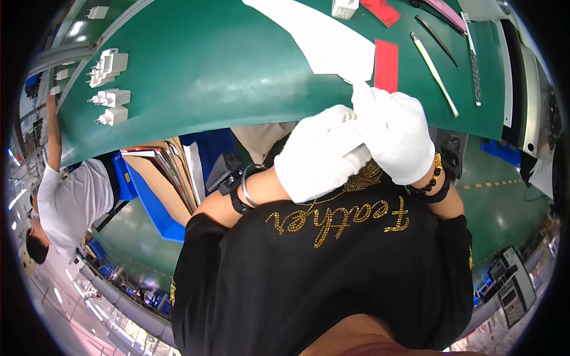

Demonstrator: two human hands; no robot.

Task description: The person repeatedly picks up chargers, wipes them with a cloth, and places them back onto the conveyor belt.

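Both of my hands wear white gloves and meet in front of my chest at the table's near edge. My left hand (320, 153) is closed, its fingers bent against the right one. My right hand (395, 133) is also closed, thumb and fingers pressed together. Whatever lies between them is hidden by the gloves; a pale edge shows there, too blended with the white to name. A white cloth (332, 44) lies on the green table (208, 65), its near corner reaching the right fingertips. Just beyond the right hand is a red rectangular card (386, 64).
Several white plug adapters (113, 97) stand at the table's left; another adapter (344, 7) is at the far edge. Pale tweezers (435, 74), dark tweezers (438, 43) and a thin rod (473, 62) lie right. A blue bin (155, 204) with folders sits left. A person (77, 196) works far left.
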